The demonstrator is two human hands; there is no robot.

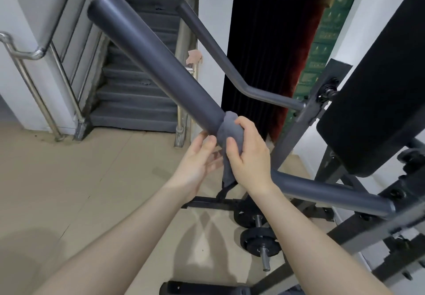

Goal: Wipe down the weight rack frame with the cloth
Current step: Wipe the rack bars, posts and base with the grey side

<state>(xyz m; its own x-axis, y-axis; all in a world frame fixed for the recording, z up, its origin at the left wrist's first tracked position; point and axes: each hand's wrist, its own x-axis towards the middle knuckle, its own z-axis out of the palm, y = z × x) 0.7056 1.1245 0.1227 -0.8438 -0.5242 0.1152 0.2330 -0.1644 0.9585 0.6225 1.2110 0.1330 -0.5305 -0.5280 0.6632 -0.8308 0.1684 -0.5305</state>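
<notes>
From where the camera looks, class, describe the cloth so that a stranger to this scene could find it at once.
Start at the thick grey padded bar that slants down from the upper left. At its lower end, the right hand grips a grey cloth wrapped around the bar, one tail hanging below. Unlike the smooth, rigid tubes nearby, it is soft, creased and bunched.

No readable text, labels, brands or nos. anywhere in view. Only candidate: the green panel (326, 41) at upper right, beside the dark curtain (264, 41), carries rows of pale printed marks, but they're too small and blurred to make out.
</notes>
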